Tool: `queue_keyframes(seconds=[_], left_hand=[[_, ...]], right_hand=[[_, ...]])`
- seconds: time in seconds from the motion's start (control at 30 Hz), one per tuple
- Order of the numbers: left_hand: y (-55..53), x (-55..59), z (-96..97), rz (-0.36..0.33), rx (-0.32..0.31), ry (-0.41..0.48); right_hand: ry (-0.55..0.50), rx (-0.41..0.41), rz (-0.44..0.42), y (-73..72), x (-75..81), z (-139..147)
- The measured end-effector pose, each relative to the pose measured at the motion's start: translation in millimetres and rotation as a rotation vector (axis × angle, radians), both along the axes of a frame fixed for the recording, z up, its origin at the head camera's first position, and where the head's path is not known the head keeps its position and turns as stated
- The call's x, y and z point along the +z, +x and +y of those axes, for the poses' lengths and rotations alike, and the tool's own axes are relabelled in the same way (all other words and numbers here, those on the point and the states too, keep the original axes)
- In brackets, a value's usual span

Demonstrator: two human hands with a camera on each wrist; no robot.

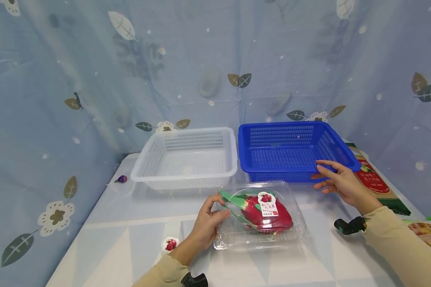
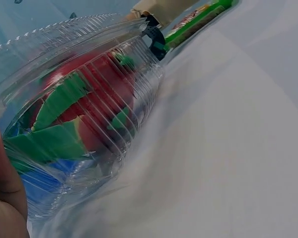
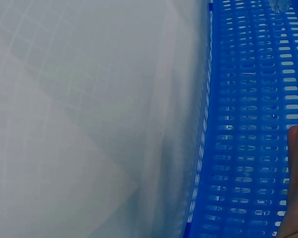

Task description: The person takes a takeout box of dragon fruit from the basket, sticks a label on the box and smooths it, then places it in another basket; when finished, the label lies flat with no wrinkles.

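Note:
A clear plastic clamshell box (image 1: 226,235) with a red dragon fruit (image 1: 251,213) inside is in front of the baskets; it also fills the left side of the left wrist view. On the lid is a white dragon fruit label (image 1: 269,209). My left hand (image 1: 206,225) grips the box by its left edge, fingers and thumb bent around it. To the right, my right hand (image 1: 339,183) is at the front right of the blue basket (image 1: 265,175), fingers loosely extended and holding nothing. Whether those fingers touch the basket I cannot tell.
A white basket (image 1: 186,181) stands left of the blue one. Left of it lies a purple-wrapped lollipop (image 1: 121,179). A dragon fruit sticker (image 1: 170,244) is near my left wrist. On the right are a red and green package (image 1: 373,179) and another food package (image 1: 427,235).

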State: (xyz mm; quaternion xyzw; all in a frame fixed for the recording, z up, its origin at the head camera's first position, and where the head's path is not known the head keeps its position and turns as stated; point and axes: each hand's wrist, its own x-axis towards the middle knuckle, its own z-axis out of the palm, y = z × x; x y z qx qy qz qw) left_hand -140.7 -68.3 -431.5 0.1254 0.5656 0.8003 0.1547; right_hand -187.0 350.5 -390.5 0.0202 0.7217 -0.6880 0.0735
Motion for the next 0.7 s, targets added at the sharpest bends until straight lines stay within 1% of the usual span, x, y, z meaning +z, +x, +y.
queue_keyframes(seconds=[0.13,0.33,0.5,0.6,0.7], left_hand=[[0.9,0.2,0.3,0.0,0.02,-0.005],[1.9,2.3,4.3,0.004,0.066,-0.004],[1.6,4.5,8.4,0.014,0.108,-0.008],[0.9,4.9,10.5,0.025,0.132,-0.014],[-0.5,6.3,12.4,0.048,0.16,-0.012]], right_hand=[[0.017,-0.004,-0.008,-0.7,-1.1,-2],[0.024,0.005,-0.004,-0.6,-3.0,-1],[0.053,0.004,-0.008,-1.1,-3.8,0],[0.08,-0.003,-0.005,-1.4,-3.3,0],[0.083,-0.011,0.001,-2.0,-2.6,1]])
